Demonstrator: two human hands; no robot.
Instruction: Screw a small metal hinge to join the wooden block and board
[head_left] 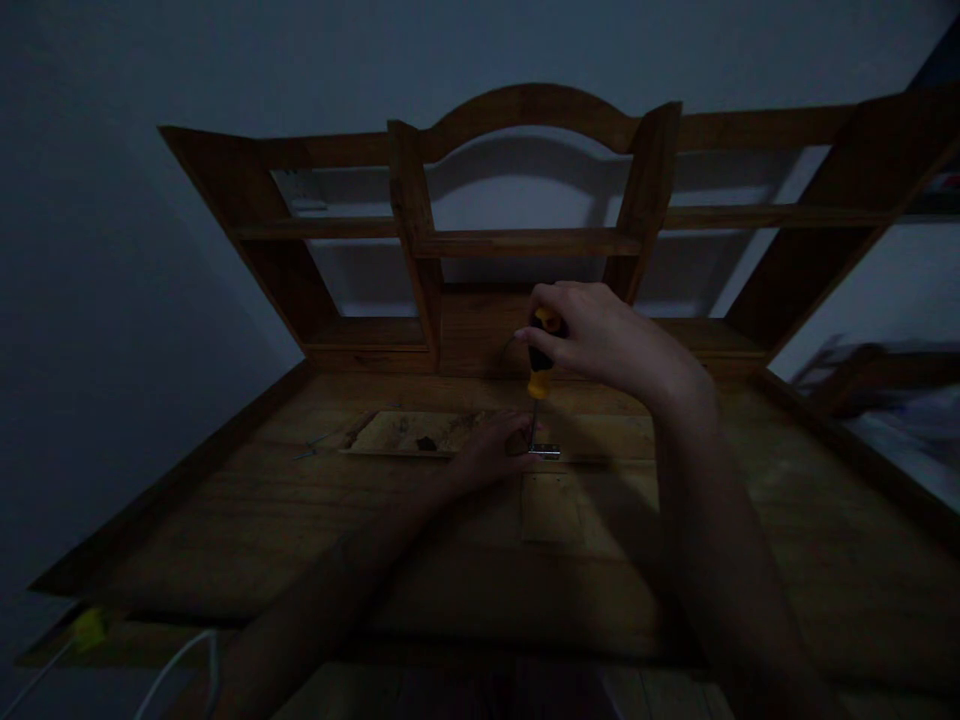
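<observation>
Curled right hand above left hand

And there's yellow against black on the screwdriver, the brightest thing we see, with a grey shank! Beneath it we catch silver gleaming on the small metal piece. We get honey-brown with streaky grain across the surface, a paler tan, dark-blotched strip, reddish-brown on the shelf unit, dusky blue-grey on the wall, and white on the cable!
</observation>
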